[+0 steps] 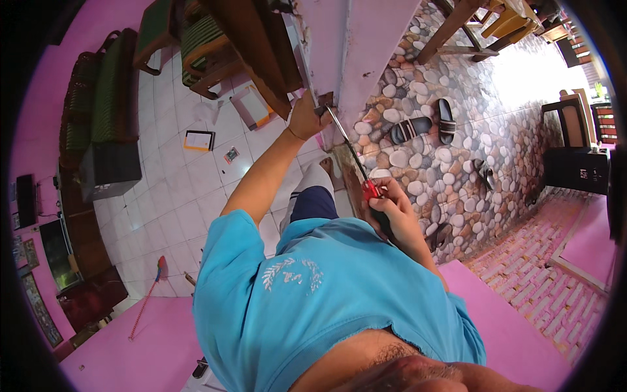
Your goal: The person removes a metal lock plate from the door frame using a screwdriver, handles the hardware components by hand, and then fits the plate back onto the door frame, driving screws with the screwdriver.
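Observation:
My right hand [397, 212] is closed round the red and dark handle of a long screwdriver [353, 151]. Its shaft slants up and to the left, with the tip at a small dark metal fitting [324, 100] on the pink door frame [358, 72]. Beside that tip my left hand [305, 119] is closed, its fingers bent at the edge of the brown wooden door [261, 55]. What these fingers grip is partly hidden and too small to name.
Dark sandals [413, 129] lie on the pebble-patterned floor to the right. White tiles on the left hold an open cardboard box [251, 108], a small orange-edged box [198, 140] and a small packet [231, 155]. Green-cushioned chairs [204, 42] stand beyond; a wooden table [457, 29] is far right.

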A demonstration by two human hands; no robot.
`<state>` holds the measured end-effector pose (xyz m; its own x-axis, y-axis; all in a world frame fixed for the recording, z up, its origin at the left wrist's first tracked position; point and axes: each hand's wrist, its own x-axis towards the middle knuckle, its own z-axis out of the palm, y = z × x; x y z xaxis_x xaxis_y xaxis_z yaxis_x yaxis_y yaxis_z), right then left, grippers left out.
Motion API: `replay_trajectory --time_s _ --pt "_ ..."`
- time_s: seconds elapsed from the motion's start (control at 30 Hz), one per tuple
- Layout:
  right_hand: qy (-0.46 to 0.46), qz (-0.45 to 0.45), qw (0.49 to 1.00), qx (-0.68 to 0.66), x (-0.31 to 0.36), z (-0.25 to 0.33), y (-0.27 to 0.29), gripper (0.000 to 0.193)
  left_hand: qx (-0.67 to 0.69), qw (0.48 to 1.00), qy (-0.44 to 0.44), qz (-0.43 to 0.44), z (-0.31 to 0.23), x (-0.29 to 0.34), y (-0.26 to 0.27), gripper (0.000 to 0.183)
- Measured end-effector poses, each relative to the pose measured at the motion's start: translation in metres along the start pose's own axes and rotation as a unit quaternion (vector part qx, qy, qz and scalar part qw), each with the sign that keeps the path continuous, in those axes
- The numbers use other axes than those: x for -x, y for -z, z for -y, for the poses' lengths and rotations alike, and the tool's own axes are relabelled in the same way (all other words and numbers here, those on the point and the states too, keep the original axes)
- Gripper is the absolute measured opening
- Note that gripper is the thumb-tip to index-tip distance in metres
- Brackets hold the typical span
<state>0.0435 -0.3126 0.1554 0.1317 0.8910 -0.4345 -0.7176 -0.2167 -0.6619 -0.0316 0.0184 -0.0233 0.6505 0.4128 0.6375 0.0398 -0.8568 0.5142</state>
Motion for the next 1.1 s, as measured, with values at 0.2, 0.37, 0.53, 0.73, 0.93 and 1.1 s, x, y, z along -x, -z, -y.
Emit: replay_trajectory --time_s 0.2,0.37,0.53,0.73,0.93,1.1 --pt "0.155 -0.105 0.91 0.37 -0.002 -0.009 -0.008 0.054 -0.021 0.999 -0.004 -0.034 -0.017 -0.004 0.005 0.07" --pt "0.266 -0.152 0.748 0.589 0.0 -0.009 -0.025 0.054 0.013 1.0 0.005 -0.023 -0.021 -0.009 0.009 0.075" --pt "0.233 -0.159 0.725 0.629 0.0 -0.006 -0.031 0.053 -0.004 1.0 -0.007 -0.026 -0.014 -0.001 0.003 0.074" --pt "0.22 -0.154 0.731 0.627 -0.004 -0.003 -0.03 0.053 -0.042 0.994 -0.103 0.021 -0.005 -0.008 0.007 0.073" --pt "0.204 -0.149 0.757 0.602 -0.006 0.0 -0.031 0.053 0.065 0.997 0.003 0.041 -0.004 -0.002 0.003 0.07" --pt "0.204 -0.132 0.799 0.551 -0.012 -0.004 -0.021 0.05 0.096 0.994 -0.015 0.045 -0.005 -0.006 0.001 0.068"
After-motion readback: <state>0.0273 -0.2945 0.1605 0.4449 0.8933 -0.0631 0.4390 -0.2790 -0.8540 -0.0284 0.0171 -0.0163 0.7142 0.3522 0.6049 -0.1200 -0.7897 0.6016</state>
